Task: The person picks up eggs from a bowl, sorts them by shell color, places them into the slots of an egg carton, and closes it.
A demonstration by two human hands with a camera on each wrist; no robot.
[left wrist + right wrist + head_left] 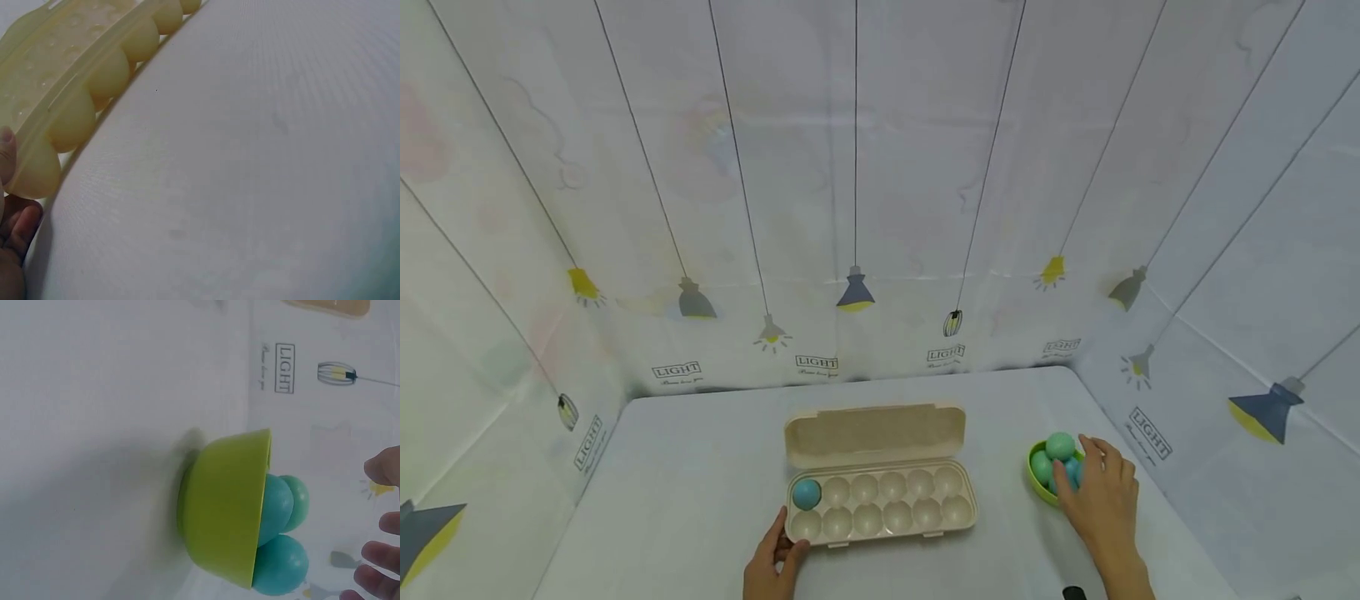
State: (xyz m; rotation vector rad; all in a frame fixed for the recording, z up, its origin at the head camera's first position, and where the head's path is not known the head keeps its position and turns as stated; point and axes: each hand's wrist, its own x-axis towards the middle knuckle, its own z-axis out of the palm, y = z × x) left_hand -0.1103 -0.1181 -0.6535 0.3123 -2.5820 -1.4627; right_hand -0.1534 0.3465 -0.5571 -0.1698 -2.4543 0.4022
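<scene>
A beige egg carton (876, 437) lies with its lid up on the white table. One blue egg (807, 494) sits in its back left cup; the other cups are bare. My left hand (771, 558) pinches the carton's front left corner, thumb on the rim and fingers below, as the left wrist view shows. To the right stands a lime green bowl (225, 509) heaped with several green and blue eggs, a pale green egg (1060, 446) on top. Over the bowl's right side is my right hand (1105, 500), fingers spread, apart from the eggs in the right wrist view.
The white table (700, 475) meets a wall covering (910, 183) printed with hanging lamps behind it and at both sides. A small black object (1073, 592) shows at the bottom edge, beside the right forearm.
</scene>
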